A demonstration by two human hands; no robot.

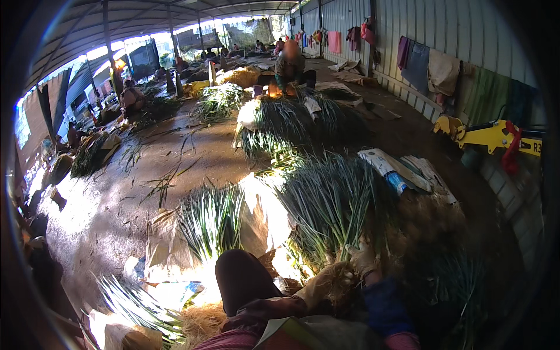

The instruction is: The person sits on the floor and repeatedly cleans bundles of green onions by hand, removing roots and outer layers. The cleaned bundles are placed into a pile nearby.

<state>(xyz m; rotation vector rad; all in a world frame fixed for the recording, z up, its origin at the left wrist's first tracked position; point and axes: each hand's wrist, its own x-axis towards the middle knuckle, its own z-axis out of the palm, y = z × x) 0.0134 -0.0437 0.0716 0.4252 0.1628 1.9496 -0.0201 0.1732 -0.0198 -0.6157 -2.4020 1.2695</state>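
Both of my hands wear pale, dirt-stained work gloves and are close together at the root ends of a large pile of green onions (328,201). My left hand (321,282) is closed around the base of a bunch, where the stringy roots partly hide its fingers. Just to its right, my right hand (364,259), below a blue sleeve, has its fingers bent against the lower stems; shadow blurs its grip. To the left, a smaller bunch of green onions (212,221) lies on pale sacking (166,249) beyond my knee (245,280).
More green onions (140,302) with tan roots lie at lower left. Folded sacks (396,170) sit right of the pile. Ahead, a co-worker (289,65) bends over another heap (284,118). A yellow machine arm (494,138) juts in by the metal wall (437,39), where cloths hang.
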